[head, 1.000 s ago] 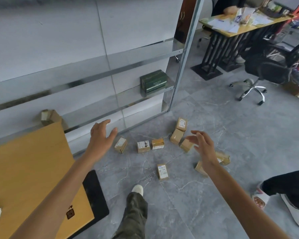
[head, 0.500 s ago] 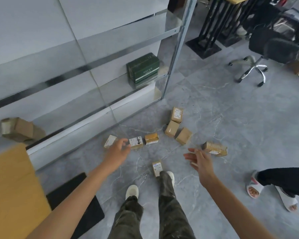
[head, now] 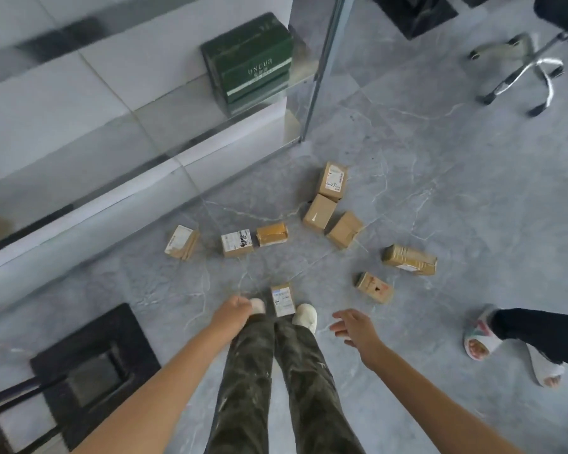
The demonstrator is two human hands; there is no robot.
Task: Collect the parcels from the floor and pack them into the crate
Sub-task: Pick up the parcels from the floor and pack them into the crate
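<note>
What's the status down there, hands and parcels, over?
Right hand open, empty; left hand low, fingers hidden. Nine parcels lie on floor; nearest parcel between the shoes. Another person's slippered foot at right, apart from them.

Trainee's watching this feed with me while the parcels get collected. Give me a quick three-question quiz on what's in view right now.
1. Count: how many brown parcels lie on the floor?
2. True or false: the right hand is holding a parcel.
3. Pick one: what lies between the person's white shoes?
A. a white-labelled parcel
B. a green box
C. a sandal

Key
1. Nine.
2. False. Its fingers are spread and hold nothing.
3. A.
</note>
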